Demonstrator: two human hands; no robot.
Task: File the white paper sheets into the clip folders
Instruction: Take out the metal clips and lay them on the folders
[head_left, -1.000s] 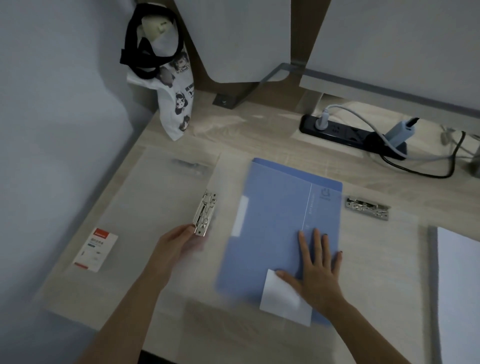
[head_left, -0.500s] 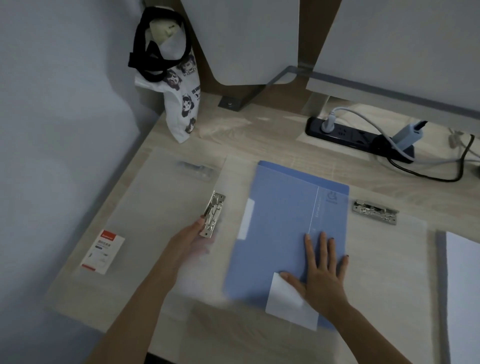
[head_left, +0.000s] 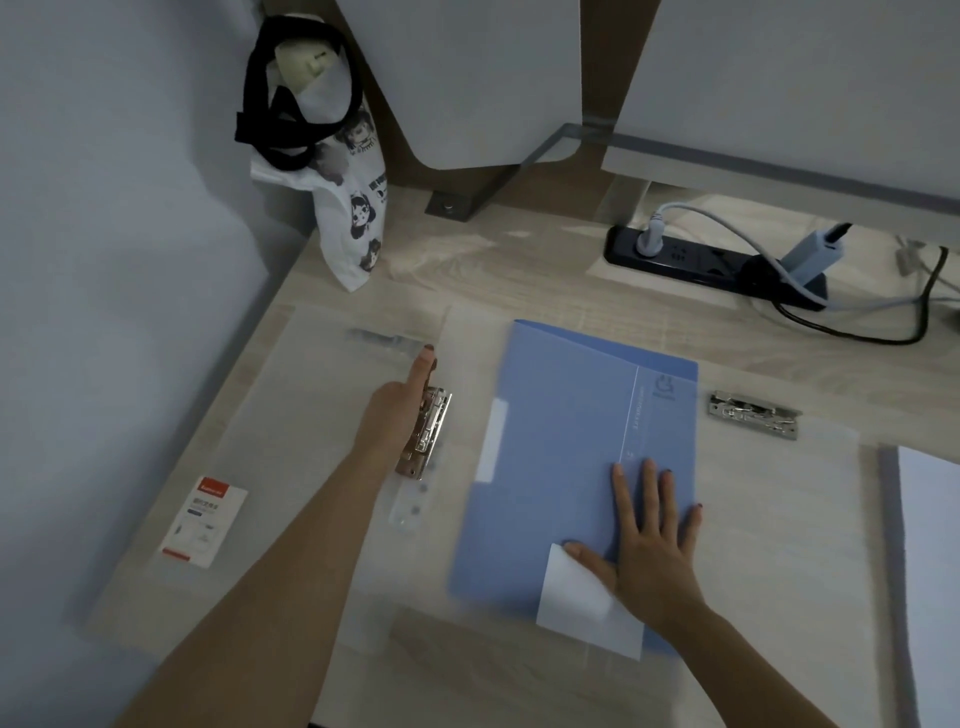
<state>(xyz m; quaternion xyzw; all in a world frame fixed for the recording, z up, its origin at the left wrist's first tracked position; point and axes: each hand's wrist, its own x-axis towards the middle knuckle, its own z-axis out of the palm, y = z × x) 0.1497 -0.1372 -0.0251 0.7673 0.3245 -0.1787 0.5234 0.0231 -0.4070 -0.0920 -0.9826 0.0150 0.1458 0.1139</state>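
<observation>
A translucent clip folder (head_left: 291, 431) lies open on the desk's left half, its metal clip (head_left: 425, 434) along the spine. My left hand (head_left: 400, 410) rests on that clip's left side, index finger stretched forward. A closed blue folder (head_left: 566, 457) lies in the middle. My right hand (head_left: 649, 540) presses flat on its lower right part, fingers spread, thumb on a white paper corner (head_left: 576, 603) that sticks out at the bottom. A second translucent folder (head_left: 779, 545) with its clip (head_left: 753, 414) lies to the right. White paper sheets (head_left: 935, 571) sit at the right edge.
A printed tote bag (head_left: 343, 208) with black straps leans in the back left corner. A black power strip (head_left: 711, 265) with plugs and cables runs along the back right. A small white label card (head_left: 204, 519) shows on the left folder cover. The wall is close on the left.
My left hand has slid forward along the metal clip and its index finger now reaches past the clip's far end. My right hand stays flat on the blue folder.
</observation>
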